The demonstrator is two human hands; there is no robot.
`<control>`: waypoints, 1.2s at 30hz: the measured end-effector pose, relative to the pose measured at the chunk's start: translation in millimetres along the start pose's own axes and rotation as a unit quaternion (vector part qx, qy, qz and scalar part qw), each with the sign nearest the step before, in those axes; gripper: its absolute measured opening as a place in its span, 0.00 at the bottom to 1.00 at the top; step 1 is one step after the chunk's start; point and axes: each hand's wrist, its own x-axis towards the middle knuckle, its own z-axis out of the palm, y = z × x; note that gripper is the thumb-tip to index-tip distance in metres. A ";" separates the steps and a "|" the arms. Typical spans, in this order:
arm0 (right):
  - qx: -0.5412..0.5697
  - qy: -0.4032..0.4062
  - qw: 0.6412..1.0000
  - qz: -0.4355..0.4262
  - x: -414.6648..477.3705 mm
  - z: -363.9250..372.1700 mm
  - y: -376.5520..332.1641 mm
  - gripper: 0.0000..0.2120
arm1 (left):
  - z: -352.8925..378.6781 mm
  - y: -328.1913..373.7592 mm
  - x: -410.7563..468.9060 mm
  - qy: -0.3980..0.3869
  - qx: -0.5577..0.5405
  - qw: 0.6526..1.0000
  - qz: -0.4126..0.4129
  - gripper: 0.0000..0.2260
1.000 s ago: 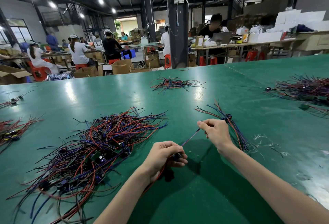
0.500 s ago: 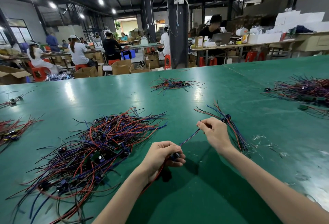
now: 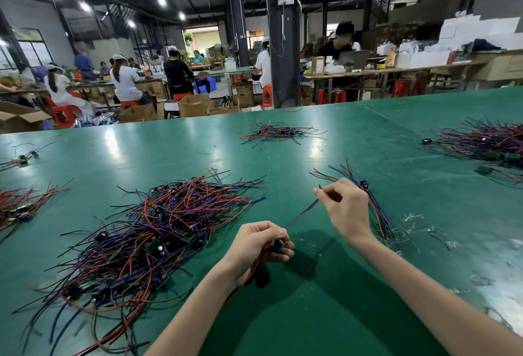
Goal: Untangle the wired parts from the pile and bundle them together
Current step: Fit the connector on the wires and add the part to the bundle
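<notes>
A big tangled pile of red, blue and black wired parts [image 3: 158, 231] lies on the green table [image 3: 325, 313] to the left of my hands. My left hand [image 3: 259, 243] grips one small wired part [image 3: 278, 244]; its red wire trails down under my wrist. Its dark wires [image 3: 301, 215] run up and right to my right hand [image 3: 346, 208], which pinches their ends. Behind my right hand lies a small straightened bundle of wired parts [image 3: 376, 208] on the table.
More wire piles lie on the table: one at the far middle [image 3: 278, 132], one at the right edge [image 3: 489, 143], two at the left edge [image 3: 19, 202]. Scraps of clear plastic [image 3: 416, 222] lie to the right. People work at benches beyond the table.
My right hand has slid a little up and right along the wires, now pinching near their tips. My left hand has stayed in place with the part.
</notes>
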 end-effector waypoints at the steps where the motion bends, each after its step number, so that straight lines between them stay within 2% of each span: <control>1: 0.011 -0.001 1.000 0.019 0.5 -0.1 -0.1 0.07 | -0.1 -0.1 0.0 0.000 0.000 1.000 0.000 0.11; 3: 0.045 -0.019 0.996 0.080 2.7 0.1 0.5 0.09 | -0.3 -0.1 -0.1 0.001 0.003 1.000 -0.001 0.11; 5: 0.146 -0.050 0.969 0.194 6.7 -1.2 0.4 0.12 | -0.6 0.1 -0.2 0.003 0.005 1.000 -0.001 0.11; 7: 0.273 -0.067 0.908 0.311 10.5 -3.9 -0.8 0.12 | -1.2 0.3 -0.2 0.008 0.004 1.000 -0.001 0.11; 10: 0.410 -0.099 0.786 0.453 14.2 -8.6 -2.7 0.11 | -0.6 0.1 0.1 0.009 0.007 1.000 -0.001 0.10; 12: 0.462 -0.140 0.713 0.508 14.6 -10.6 -3.8 0.14 | 0.5 -0.1 0.3 0.008 0.008 1.000 -0.004 0.10; 14: 0.479 -0.170 0.673 0.538 14.2 -11.3 -3.5 0.17 | 1.0 -0.2 0.1 0.010 0.006 1.000 -0.007 0.10; 20: 0.473 -0.210 0.654 0.552 15.6 -15.4 -5.7 0.08 | 0.5 0.0 -0.2 0.012 0.004 1.000 -0.011 0.10; 25: 0.507 -0.199 0.611 0.575 17.0 -15.2 -4.1 0.15 | 1.5 -0.2 -0.7 0.009 0.008 1.000 -0.010 0.09; 27: 0.523 -0.200 0.601 0.570 16.1 -14.2 -6.6 0.12 | 1.4 -0.2 -1.3 0.007 0.010 1.000 -0.008 0.09; 32: 0.548 -0.196 0.599 0.550 15.2 -13.1 -10.9 0.08 | 2.2 0.2 -2.2 0.001 0.015 1.000 -0.004 0.08; 36: 0.547 -0.183 0.608 0.545 14.0 -12.7 -10.9 0.12 | 2.2 -0.1 -1.8 -0.004 0.018 1.000 0.001 0.09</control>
